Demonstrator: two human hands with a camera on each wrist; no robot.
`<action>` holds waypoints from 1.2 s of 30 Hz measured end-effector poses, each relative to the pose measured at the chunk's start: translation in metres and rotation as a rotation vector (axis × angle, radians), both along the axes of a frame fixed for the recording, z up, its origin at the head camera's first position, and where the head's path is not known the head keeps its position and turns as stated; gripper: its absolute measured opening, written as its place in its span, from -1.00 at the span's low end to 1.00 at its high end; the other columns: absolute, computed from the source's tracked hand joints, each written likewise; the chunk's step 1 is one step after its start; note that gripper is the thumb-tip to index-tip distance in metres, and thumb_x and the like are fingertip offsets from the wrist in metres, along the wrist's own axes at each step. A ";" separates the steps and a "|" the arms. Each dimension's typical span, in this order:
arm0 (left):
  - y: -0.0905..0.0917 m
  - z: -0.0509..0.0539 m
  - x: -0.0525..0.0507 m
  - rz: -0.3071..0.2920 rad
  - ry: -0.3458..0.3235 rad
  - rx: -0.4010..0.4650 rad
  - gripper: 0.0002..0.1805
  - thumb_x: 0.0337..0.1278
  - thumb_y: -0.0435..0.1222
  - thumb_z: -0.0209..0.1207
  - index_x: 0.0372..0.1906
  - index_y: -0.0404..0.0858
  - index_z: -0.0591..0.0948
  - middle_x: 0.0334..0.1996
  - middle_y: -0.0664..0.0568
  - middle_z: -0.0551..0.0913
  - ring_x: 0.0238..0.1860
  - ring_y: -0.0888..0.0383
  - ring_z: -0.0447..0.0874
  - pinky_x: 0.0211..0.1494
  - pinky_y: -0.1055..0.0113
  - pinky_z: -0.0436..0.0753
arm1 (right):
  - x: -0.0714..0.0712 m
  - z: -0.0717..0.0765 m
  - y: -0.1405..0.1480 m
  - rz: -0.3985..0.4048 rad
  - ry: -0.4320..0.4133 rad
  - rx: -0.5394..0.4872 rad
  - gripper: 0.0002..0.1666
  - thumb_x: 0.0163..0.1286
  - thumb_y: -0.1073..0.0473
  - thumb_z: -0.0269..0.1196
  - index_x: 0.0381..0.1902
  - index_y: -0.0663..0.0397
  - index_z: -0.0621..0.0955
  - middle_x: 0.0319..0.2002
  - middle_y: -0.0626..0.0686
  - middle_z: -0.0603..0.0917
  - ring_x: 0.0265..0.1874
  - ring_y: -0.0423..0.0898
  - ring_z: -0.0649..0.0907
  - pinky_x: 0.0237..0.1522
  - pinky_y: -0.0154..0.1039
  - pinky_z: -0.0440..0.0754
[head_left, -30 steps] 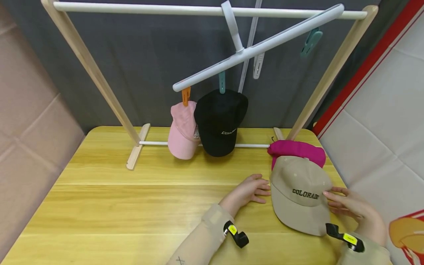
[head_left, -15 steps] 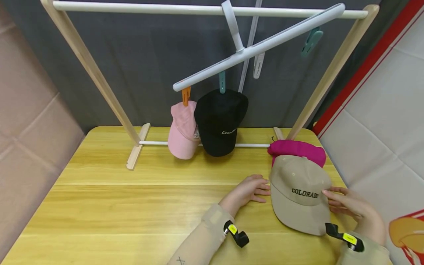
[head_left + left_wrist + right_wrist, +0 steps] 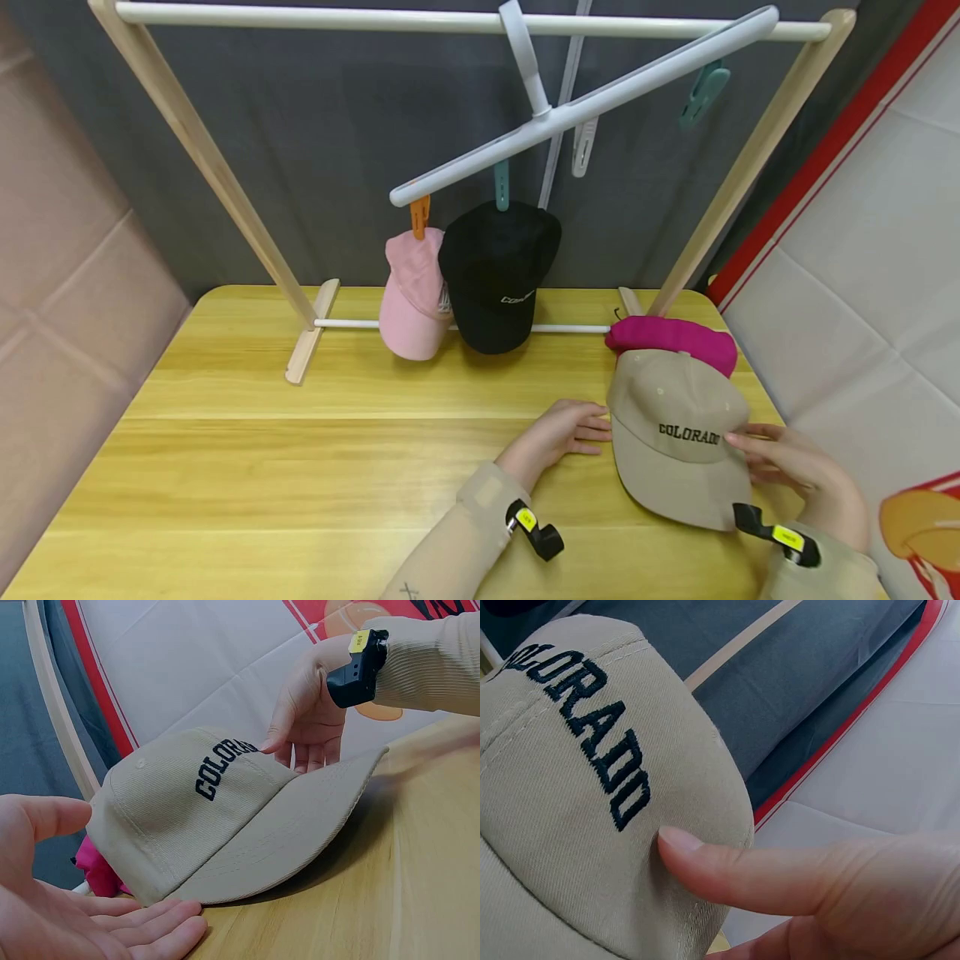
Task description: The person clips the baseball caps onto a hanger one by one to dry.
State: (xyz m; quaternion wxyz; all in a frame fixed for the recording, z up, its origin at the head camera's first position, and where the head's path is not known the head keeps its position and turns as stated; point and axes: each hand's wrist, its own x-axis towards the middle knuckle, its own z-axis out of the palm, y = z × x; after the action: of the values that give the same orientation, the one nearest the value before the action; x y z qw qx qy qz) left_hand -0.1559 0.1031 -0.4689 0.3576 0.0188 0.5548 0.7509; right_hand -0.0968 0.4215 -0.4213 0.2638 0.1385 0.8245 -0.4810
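Observation:
The beige cap lettered COLORADO lies on the table, brim toward the near edge. My left hand is at its left side; in the left wrist view that hand has its palm up, fingers extended against the cap's lower edge, thumb near the crown. My right hand is on the cap's right side. In the right wrist view its thumb presses the crown beside the last letter; its other fingers extend along the side, tips partly hidden by the cap.
A magenta item lies behind the beige cap. A wood-and-white rack holds a tilted white hanger. From its clips hang a pink cap and a black cap. A white wall borders the right.
The beige cap and my right hand have shifted very slightly left and away from the near edge. My left hand's fingers have drawn a little closer together. The hanging caps look unchanged.

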 end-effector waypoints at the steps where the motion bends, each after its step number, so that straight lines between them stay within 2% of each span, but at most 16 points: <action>1: 0.000 0.000 0.000 0.003 0.000 0.001 -0.58 0.26 -0.25 0.11 0.10 -0.46 0.46 -0.11 -0.26 0.65 0.00 -0.14 0.62 -0.01 0.01 0.60 | 0.000 0.000 0.000 0.002 0.004 0.002 0.07 0.42 -0.14 0.12 0.30 0.70 -0.10 0.15 0.48 0.37 0.00 0.13 0.56 -0.03 -0.04 0.60; 7: 0.000 0.001 0.001 0.021 -0.001 0.001 -0.58 0.24 -0.26 0.11 0.09 -0.49 0.49 -0.10 -0.26 0.65 -0.01 -0.14 0.62 0.00 0.01 0.60 | 0.000 0.000 0.000 0.022 0.014 -0.003 0.05 0.43 -0.11 0.11 0.29 0.72 -0.10 0.16 0.53 0.32 0.01 0.16 0.55 -0.03 -0.03 0.60; 15: -0.001 0.001 0.002 0.049 0.003 -0.001 -0.62 0.24 -0.27 0.12 0.06 -0.46 0.52 -0.09 -0.21 0.64 -0.05 -0.14 0.64 -0.02 0.03 0.61 | 0.003 0.005 -0.006 0.005 0.019 0.013 0.15 0.42 -0.16 0.11 0.34 0.64 -0.24 0.26 0.61 0.08 0.06 0.23 0.48 -0.03 -0.02 0.59; 21: -0.002 0.001 0.001 0.077 -0.012 0.020 -0.65 0.25 -0.31 0.10 0.01 -0.51 0.55 -0.12 -0.20 0.65 -0.08 -0.14 0.66 -0.02 0.04 0.61 | 0.003 0.009 -0.009 -0.001 0.054 0.007 0.12 0.42 -0.13 0.13 0.35 0.60 -0.22 0.25 0.59 0.08 0.05 0.22 0.47 -0.05 -0.02 0.60; 24: -0.003 0.001 0.000 0.087 -0.009 0.041 -0.66 0.27 -0.33 0.09 0.01 -0.53 0.54 -0.12 -0.22 0.66 -0.08 -0.14 0.66 0.00 0.05 0.60 | 0.004 0.011 -0.010 0.005 0.087 0.005 0.07 0.42 -0.08 0.16 0.34 0.59 -0.18 0.22 0.57 0.15 0.00 0.12 0.51 -0.06 -0.01 0.61; 26: -0.004 0.001 0.000 0.092 -0.002 0.056 -0.65 0.28 -0.34 0.08 0.01 -0.55 0.53 -0.11 -0.24 0.66 -0.07 -0.15 0.66 0.02 0.05 0.59 | 0.005 0.010 -0.011 0.011 0.122 0.002 0.01 0.41 -0.02 0.19 0.33 0.57 -0.13 0.19 0.54 0.20 -0.06 -0.03 0.54 -0.08 -0.04 0.62; 31: -0.007 0.004 -0.002 0.113 0.009 0.073 -0.64 0.28 -0.35 0.07 0.04 -0.57 0.50 -0.12 -0.25 0.66 -0.07 -0.15 0.66 0.04 0.04 0.58 | 0.005 0.009 -0.012 0.015 0.203 0.009 -0.12 0.38 0.12 0.23 0.28 0.56 -0.02 0.17 0.56 0.19 -0.20 -0.26 0.54 -0.15 -0.14 0.64; 36: -0.008 0.004 -0.003 0.132 0.011 0.052 -0.65 0.29 -0.35 0.09 0.04 -0.55 0.52 -0.19 -0.16 0.67 -0.18 -0.02 0.68 -0.02 0.10 0.62 | 0.004 0.012 -0.016 0.022 0.238 0.033 -0.16 0.39 0.16 0.22 0.27 0.56 0.00 0.17 0.54 0.17 -0.23 -0.33 0.52 -0.18 -0.18 0.65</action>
State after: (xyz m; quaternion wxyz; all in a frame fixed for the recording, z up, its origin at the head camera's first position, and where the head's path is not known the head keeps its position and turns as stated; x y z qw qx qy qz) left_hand -0.1592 0.0954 -0.4654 0.3037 -0.0042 0.5370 0.7870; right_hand -0.0925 0.4056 -0.4092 0.1670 0.0758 0.8593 -0.4775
